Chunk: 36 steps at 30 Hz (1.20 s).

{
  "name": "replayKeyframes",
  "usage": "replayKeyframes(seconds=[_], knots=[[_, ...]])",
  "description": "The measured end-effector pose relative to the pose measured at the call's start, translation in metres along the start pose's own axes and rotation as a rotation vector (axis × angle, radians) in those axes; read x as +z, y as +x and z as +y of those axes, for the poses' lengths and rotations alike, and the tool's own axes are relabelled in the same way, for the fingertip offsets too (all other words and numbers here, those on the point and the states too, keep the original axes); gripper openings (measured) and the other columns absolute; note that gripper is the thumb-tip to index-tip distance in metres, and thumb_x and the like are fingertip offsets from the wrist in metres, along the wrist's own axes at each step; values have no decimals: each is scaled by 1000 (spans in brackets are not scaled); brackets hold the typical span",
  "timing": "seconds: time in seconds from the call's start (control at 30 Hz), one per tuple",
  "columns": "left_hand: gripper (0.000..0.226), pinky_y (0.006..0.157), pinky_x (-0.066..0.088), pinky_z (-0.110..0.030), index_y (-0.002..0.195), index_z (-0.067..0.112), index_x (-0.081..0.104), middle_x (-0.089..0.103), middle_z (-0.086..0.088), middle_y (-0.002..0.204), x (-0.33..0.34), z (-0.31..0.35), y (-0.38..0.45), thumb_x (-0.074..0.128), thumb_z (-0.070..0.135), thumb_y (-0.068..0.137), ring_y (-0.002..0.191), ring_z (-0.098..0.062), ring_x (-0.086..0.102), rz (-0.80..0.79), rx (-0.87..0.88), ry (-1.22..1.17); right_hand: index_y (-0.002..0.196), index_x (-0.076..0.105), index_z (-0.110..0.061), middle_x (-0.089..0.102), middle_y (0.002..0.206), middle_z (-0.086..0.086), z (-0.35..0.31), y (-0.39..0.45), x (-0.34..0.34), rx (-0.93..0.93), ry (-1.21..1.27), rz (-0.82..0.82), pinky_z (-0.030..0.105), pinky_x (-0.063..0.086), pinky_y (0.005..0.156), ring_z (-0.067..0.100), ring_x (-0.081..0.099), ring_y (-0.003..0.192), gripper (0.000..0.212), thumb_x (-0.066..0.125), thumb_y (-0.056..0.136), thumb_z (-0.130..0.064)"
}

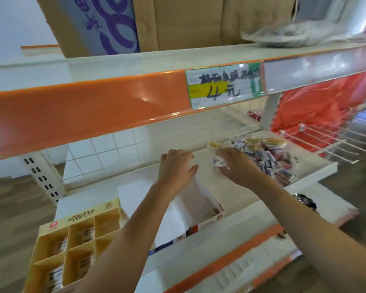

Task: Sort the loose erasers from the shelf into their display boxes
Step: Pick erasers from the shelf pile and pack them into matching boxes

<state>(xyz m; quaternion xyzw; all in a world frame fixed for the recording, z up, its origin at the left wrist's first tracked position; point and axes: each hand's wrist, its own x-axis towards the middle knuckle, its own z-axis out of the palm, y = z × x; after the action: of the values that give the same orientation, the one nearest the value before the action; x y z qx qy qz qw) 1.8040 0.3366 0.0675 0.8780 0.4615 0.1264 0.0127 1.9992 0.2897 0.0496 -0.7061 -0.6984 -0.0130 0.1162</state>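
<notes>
Both hands reach over a shop shelf (pixel 237 193): the left hand (pixel 175 166) hovers, grip spread, above a white display box (pixel 201 199), while the right hand (pixel 237 163), fingers straight, touches the near-left edge of the eraser pile (pixel 268 157) at far right. A yellow divided box (pixel 76 240) sits near left.

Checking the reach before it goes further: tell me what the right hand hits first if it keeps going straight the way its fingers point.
Probably the small wrapped erasers just beyond the right hand, at the near edge of the loose pile; blur leaves the gap unclear.
</notes>
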Motion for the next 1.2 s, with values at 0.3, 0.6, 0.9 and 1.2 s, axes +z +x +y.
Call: replayKeyframes(seconds=[0.3,0.6,0.9,1.2], knots=[[44,102,31,-39,131,20,48,46,-2,137,47,91,62,43,44,95,127,-23,37,-91,125,3,135,45,-19,46,138,-1,116,-31,-4,210,-58,-3,37,33,101,23,39,129,46,52,89,-15],[36,98,31,-39,127,18,49,51,-2,131,86,134,104,44,36,95,125,-23,39,-137,157,48,128,52,-14,52,133,5,183,-21,0,270,-3,7,35,41,99,24,46,124,40,54,88,-16],[36,101,29,-35,130,21,50,54,2,130,110,140,127,49,25,94,125,-20,37,-105,107,26,122,57,-12,55,128,4,193,3,18,261,71,29,37,44,97,23,47,119,36,54,91,-30],[37,109,22,-37,127,22,52,54,4,132,114,143,128,55,27,91,134,-20,29,-53,63,1,120,57,-12,57,124,6,201,13,32,287,175,89,33,41,96,23,48,116,32,52,89,-16]])
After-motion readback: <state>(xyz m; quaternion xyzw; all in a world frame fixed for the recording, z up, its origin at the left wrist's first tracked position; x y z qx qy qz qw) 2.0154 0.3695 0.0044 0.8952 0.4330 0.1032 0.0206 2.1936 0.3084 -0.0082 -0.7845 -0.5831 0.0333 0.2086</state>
